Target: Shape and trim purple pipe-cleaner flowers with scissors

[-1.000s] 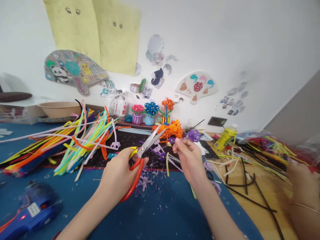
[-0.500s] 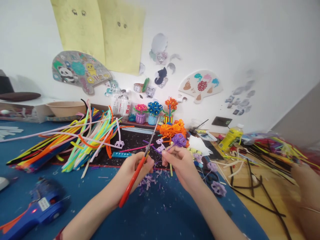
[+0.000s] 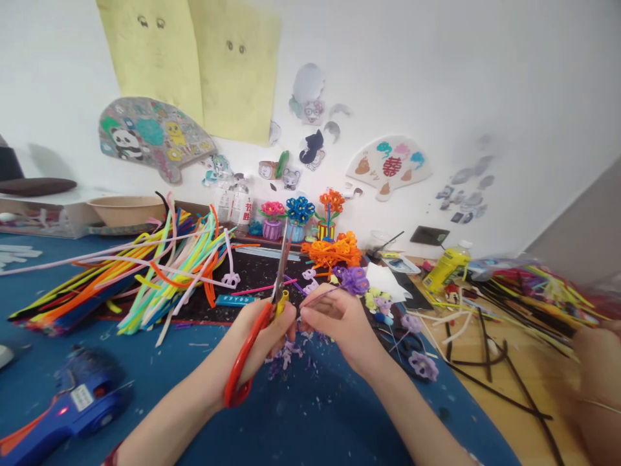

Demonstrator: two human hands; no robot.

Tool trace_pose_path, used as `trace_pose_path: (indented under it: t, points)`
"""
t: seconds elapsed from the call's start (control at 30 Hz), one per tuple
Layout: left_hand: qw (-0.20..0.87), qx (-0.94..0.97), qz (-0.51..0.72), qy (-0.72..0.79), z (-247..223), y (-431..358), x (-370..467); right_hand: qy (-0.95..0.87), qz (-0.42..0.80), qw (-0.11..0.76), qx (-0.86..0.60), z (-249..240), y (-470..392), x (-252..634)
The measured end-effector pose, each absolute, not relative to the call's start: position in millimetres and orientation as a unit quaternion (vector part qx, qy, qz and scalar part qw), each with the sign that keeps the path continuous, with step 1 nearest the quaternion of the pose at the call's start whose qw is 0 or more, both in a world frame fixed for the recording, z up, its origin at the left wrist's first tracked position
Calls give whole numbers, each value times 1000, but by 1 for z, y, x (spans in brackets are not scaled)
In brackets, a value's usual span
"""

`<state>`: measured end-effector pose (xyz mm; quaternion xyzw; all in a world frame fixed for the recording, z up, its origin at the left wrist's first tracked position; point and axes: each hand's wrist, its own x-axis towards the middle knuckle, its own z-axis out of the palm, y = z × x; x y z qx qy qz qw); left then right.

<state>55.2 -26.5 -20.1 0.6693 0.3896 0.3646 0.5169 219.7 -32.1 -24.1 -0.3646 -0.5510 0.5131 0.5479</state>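
My left hand (image 3: 264, 333) is closed round red-handled scissors (image 3: 247, 356), whose blades point up and away. A small yellow curled piece (image 3: 282, 299) shows at its fingertips. Beside it, nearly touching, my right hand (image 3: 342, 323) pinches the thin stem of a purple pipe-cleaner flower (image 3: 353, 280); the flower head rests above the knuckles. Purple scraps (image 3: 286, 356) lie on the blue mat below both hands. Orange pipe-cleaner flowers (image 3: 334, 251) are piled just behind.
Bundled pipe cleaners (image 3: 169, 272) lie left, with a blue glue gun (image 3: 80, 404) in front. Three potted flowers (image 3: 297, 220) stand by the wall. Right are a yellow bottle (image 3: 446, 265), black pipe cleaners (image 3: 519, 382) and another person's hand (image 3: 596, 356).
The scissors have turned more upright, showing their handle loop and the yellow piece. The purple flower has tilted rightward over my right hand, which has moved slightly left.
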Motion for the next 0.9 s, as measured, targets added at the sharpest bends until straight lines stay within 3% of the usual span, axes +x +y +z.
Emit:
trace_pose_path:
  t: [0.2,0.37,0.5,0.9]
  points:
    - [514,681,347,389,-23,-25,56,-590,480,540,-360,-25,-32,219]
    - [321,732,386,460,-30,-20,55,-584,439,567,-381,-24,-31,220]
    - [181,765,305,538,-24,-24,54,-572,419,581,-400,-27,-28,223]
    - [48,793,171,583,-18,-27,52,-646,346,535,-421,-31,-22,234]
